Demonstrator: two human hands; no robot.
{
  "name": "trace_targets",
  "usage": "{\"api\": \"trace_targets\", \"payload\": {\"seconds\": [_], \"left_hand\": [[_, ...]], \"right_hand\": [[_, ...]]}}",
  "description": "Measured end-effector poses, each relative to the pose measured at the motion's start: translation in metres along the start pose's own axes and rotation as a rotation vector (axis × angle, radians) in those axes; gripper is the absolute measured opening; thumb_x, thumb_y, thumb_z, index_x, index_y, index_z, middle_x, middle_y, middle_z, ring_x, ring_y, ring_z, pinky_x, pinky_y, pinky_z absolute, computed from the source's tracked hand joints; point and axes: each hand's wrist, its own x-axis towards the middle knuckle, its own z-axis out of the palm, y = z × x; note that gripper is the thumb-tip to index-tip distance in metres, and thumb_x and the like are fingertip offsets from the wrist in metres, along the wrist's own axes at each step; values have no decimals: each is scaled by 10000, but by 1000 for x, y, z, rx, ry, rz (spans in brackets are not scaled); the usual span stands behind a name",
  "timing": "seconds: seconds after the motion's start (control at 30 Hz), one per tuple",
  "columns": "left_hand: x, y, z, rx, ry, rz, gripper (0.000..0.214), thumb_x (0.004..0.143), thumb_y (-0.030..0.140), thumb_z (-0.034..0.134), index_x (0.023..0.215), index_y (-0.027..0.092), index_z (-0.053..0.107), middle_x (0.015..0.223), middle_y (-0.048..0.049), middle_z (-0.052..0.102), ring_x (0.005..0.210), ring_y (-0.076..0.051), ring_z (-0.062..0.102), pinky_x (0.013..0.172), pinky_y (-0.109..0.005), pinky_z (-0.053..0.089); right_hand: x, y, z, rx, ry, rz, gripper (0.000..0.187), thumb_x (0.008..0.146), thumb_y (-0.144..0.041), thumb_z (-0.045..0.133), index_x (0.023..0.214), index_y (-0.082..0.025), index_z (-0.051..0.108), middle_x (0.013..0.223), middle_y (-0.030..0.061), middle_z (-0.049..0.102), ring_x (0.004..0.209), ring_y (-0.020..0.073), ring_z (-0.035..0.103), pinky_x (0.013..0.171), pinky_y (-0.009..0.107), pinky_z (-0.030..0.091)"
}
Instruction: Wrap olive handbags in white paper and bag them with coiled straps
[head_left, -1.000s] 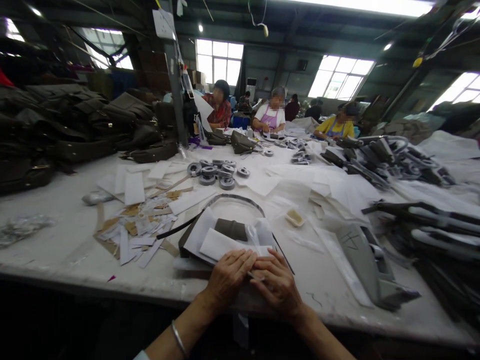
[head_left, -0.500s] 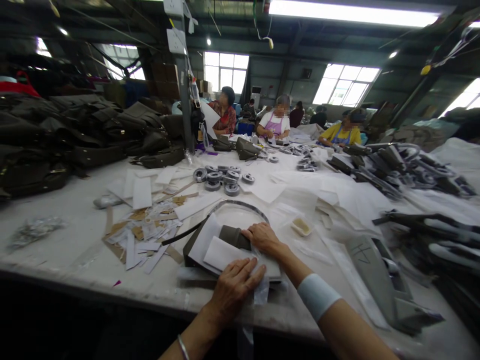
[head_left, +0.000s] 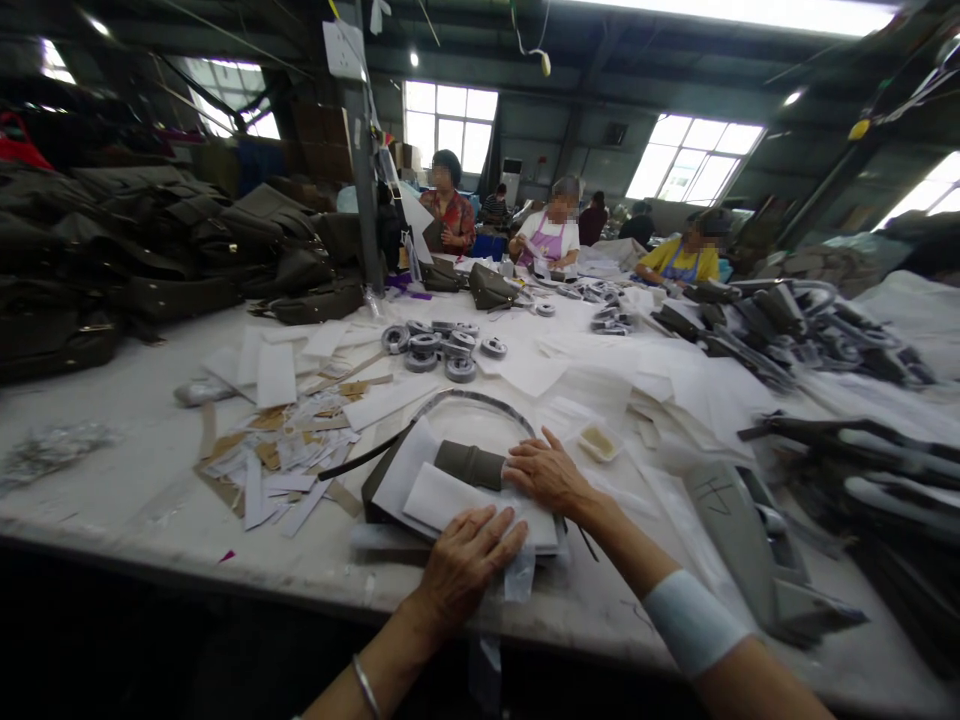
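Where both hands (head_left: 466,562) (head_left: 551,478) rest, white sheets (head_left: 442,500), dark bag (head_left: 463,463) beneath.

bag (head_left: 470,465) lies right of scraps (head_left: 294,445), before coils (head_left: 425,344)

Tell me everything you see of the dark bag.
The bag is dark grey-brown and looks like leather, a raised band crossing its exposed part. It lies on the table, near the front edge, largely under white sheets. A dark strap loops beyond it, its attachment unclear. The left hand rests on the near sheets, the right hand on the bag's right.
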Motion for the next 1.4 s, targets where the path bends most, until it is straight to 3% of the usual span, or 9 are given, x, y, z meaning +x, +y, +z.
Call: {"api": "trace_targets", "payload": {"seconds": [0.17,0.3,0.47,0.57,0.73,0.9,1.03,1.17,1.4], "left_hand": [[1,0,-1,-14,-11,1,376,1021,254,363,1346,269,552,1301,-16,648,1155,-197,582,976,-353,451],[2,0,-2,-35,-46,-5,370,1000,242,427,1349,261,548,1322,-30,635,1181,-211,575,991,-361,450],[2,0,-5,-61,-122,-8,407,970,217,486,1374,255,520,1340,-55,621,1209,-214,565,1009,-368,448],[3,0,-7,-69,-143,-11,413,973,205,467,1381,250,514,1352,-48,613,1211,-224,561,1008,-377,444],[6,0,-9,-58,-128,8,400,987,205,428,1374,233,523,1348,-40,617,1198,-230,563,997,-378,444],[6,0,-9,-29,-113,20,399,993,234,425,1380,250,521,1354,-38,612,1180,-236,570,988,-383,450],[5,0,-8,-12,-123,11,419,985,257,455,1400,290,497,1359,-35,607,1183,-236,570,997,-385,447],[5,1,-6,32,-132,14,453,976,248,480,1425,307,464,1364,-42,602,1185,-227,571,988,-373,454],[7,3,-4,44,-94,5,411,986,235,449,1386,310,515,1325,-29,631,1149,-225,587,967,-368,458]], "right_hand": [[-48,-9,-2,132,304,-76,245,951,-321,572,1170,-256,662,1191,61,691,1197,256,565,1130,565,234],[-108,-40,4,245,576,-171,170,920,-158,573,1063,-211,648,958,56,701,904,192,630,905,415,439],[-161,-80,40,299,355,-339,127,924,-133,535,979,-185,636,814,36,672,728,164,577,679,325,441],[-165,-90,68,215,321,-368,271,975,-149,438,1176,-191,615,1040,72,702,912,193,593,819,368,460],[-148,-98,94,50,477,-273,380,998,-169,358,1313,-202,568,1213,88,660,1053,240,552,918,418,401],[-128,-106,86,184,591,-233,257,973,-185,450,1092,-230,673,1014,47,712,848,205,573,746,365,416],[-122,-104,71,387,668,-261,220,935,-117,479,1002,-220,662,1002,44,724,955,203,617,861,379,477],[-139,-97,65,566,599,-258,294,897,-41,446,1047,-207,636,943,42,730,930,165,677,1014,387,480],[-181,-96,65,637,546,-123,335,881,-32,432,1069,-230,626,938,31,735,909,158,710,1022,368,503]]}}
